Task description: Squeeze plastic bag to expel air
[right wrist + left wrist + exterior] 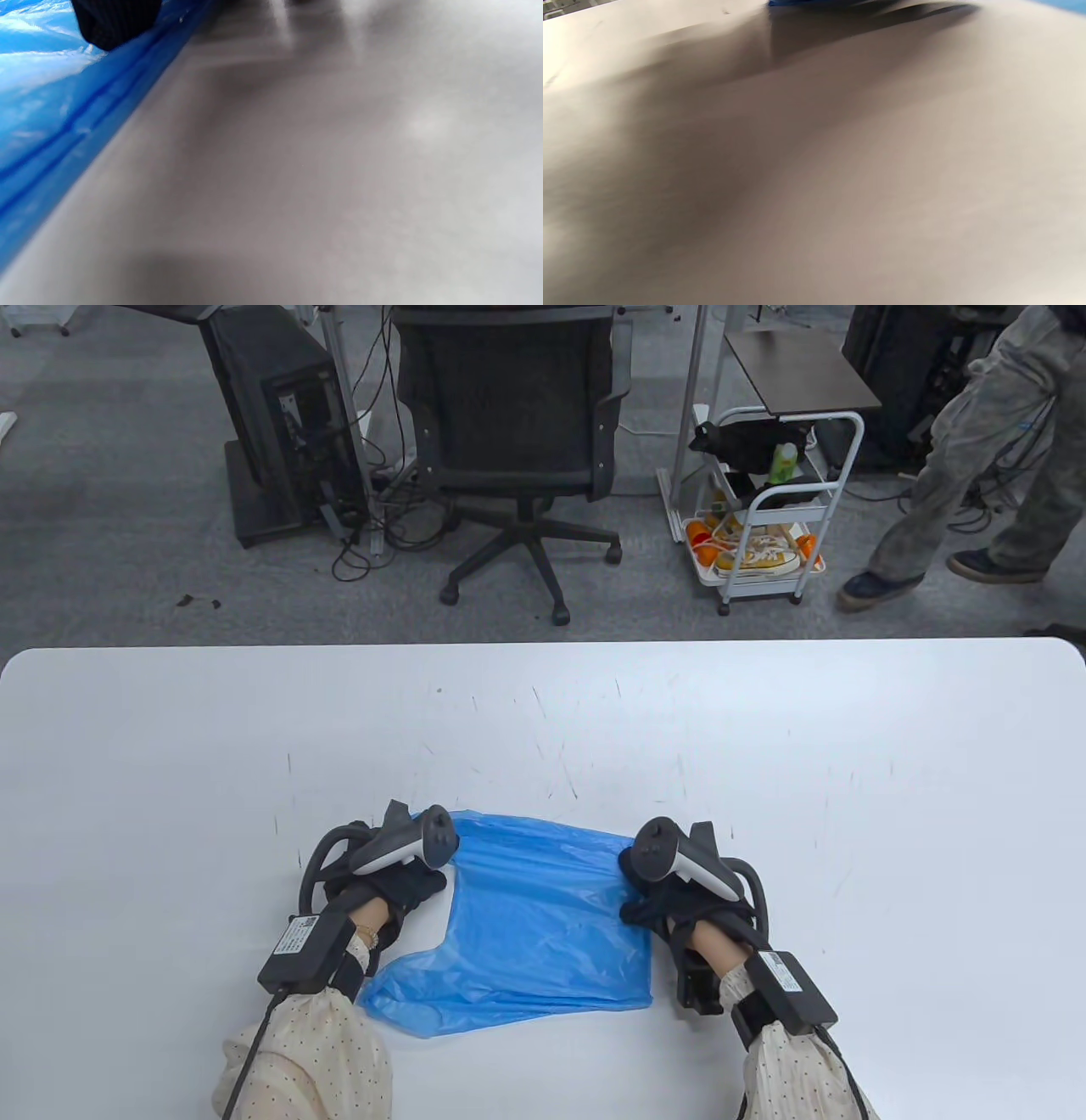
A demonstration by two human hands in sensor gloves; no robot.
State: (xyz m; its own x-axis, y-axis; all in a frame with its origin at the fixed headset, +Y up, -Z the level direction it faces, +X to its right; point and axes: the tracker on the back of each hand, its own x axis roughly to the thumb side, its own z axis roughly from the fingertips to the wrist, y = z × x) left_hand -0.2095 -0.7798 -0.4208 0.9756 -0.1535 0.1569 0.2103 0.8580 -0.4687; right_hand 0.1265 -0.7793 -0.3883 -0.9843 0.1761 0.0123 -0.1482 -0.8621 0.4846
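White worktop (764, 746) fills lower half of table view, faint scuff marks across it. Beyond its far edge, grey carpet floor with black office chair (509, 432), dark computer tower (284, 415) with tangled cables, white wire cart (768, 517) holding orange items and a green bottle, and a standing person's legs (959, 475) at far right.

Blue plastic bag (534, 925) lies flat on worktop near the front edge, between the two hands, wrinkled, mostly flattened. A cutout notch shows on its left side, with a lobe of bag running under the left wrist.

Left hand (399, 886) in black glove rests on the bag's upper left corner, tracker on back of hand. Fingers hidden under tracker and glove bulk; cannot tell if they're clenched or flat. Left wrist view: only blurred worktop (840, 190) with shadow, sliver of blue bag (814, 2) at top edge, no fingers seen.

Right hand (679, 891) in black glove sits on the bag's right edge, touching it. Right wrist view: bag edge (51, 118) running diagonally, one dark gloved fingertip (114, 21) pressed onto the plastic at top left. Whether the fingers pinch the bag or just press down, cannot tell.
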